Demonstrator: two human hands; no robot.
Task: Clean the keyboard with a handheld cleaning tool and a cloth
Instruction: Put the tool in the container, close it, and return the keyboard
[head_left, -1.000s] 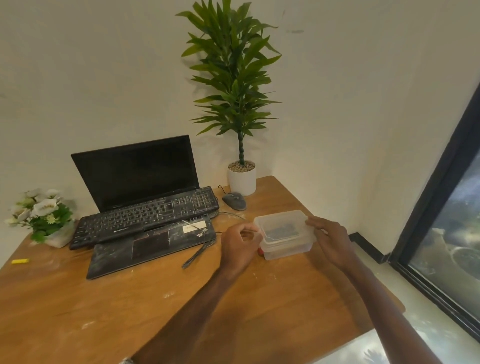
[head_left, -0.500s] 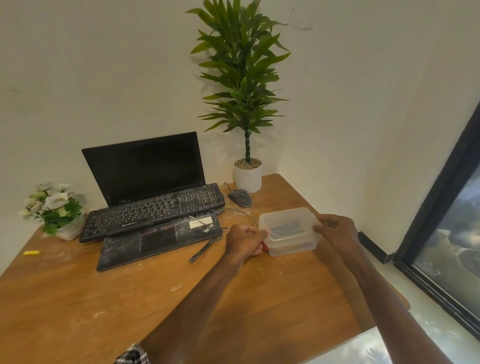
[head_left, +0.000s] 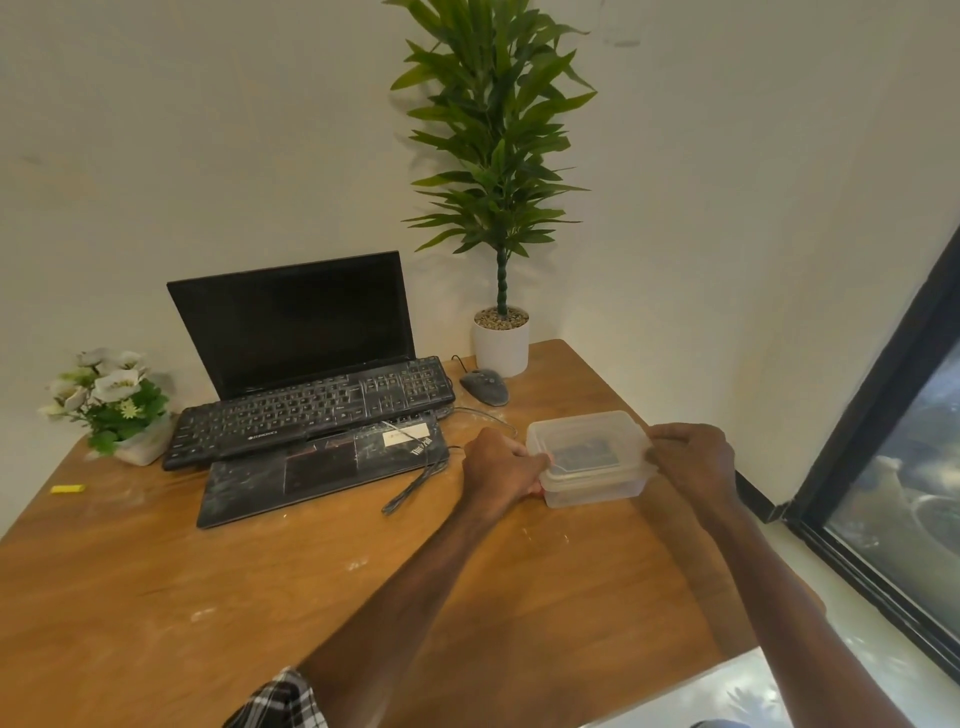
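Left hand (head_left: 501, 465) and right hand (head_left: 691, 460) still grip the container (head_left: 592, 491) — lid (head_left: 584, 434) seemingly shut.

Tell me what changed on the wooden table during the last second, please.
The left hand moved slightly right and now grips the left edge of the clear plastic lidded box. The right hand kept holding its right edge. The box, black keyboard, laptop and grey mouse stayed put.

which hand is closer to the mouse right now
Left. The left hand sits just in front of the mouse, gripping the left edge of the plastic container; the right hand grips its right edge, farther from the mouse.
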